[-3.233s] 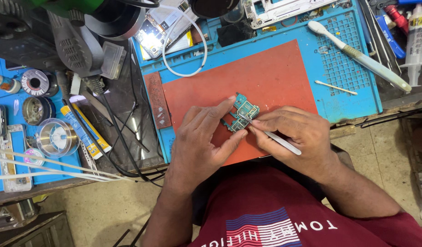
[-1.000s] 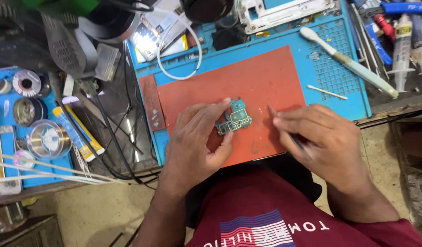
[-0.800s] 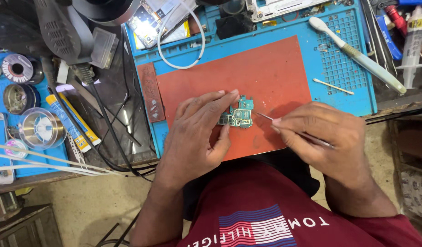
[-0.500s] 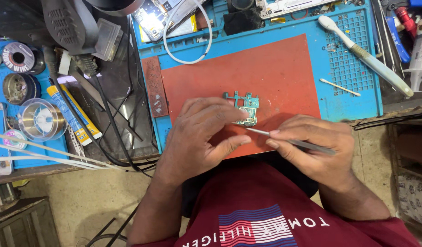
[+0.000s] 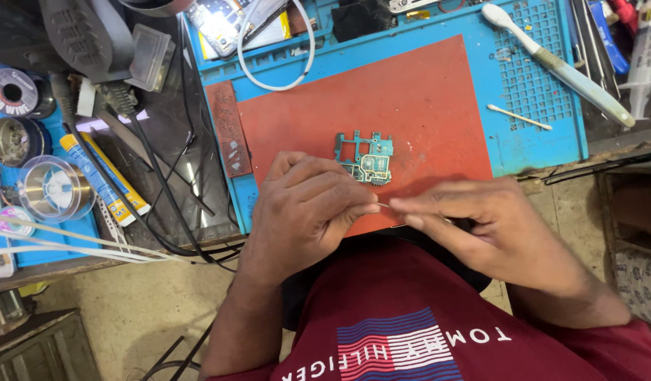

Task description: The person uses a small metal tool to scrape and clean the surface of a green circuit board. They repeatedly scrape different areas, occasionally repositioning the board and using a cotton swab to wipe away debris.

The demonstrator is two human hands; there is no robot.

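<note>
A small green circuit board (image 5: 365, 156) lies flat on the red mat (image 5: 410, 99), with neither hand on it. My left hand (image 5: 304, 212) is just below the board, fingers curled, and its fingertips pinch the tip of a thin metal tool (image 5: 382, 205). My right hand (image 5: 495, 226) holds the same tool from the right; most of its shaft is hidden under the fingers. The two hands meet over the mat's near edge.
The red mat sits on a blue work mat (image 5: 537, 134). A toothbrush (image 5: 558, 63), a cotton swab (image 5: 519, 116) and a syringe (image 5: 646, 49) lie to the right. A white cable loop (image 5: 280, 70), a phone (image 5: 223, 21), glue tubes (image 5: 103, 176) and solder spools (image 5: 15, 92) are on the left.
My left hand has let go of the board, which now lies on the mat, and has moved down to the tool's tip. My right hand has drawn the tool back toward my body.
</note>
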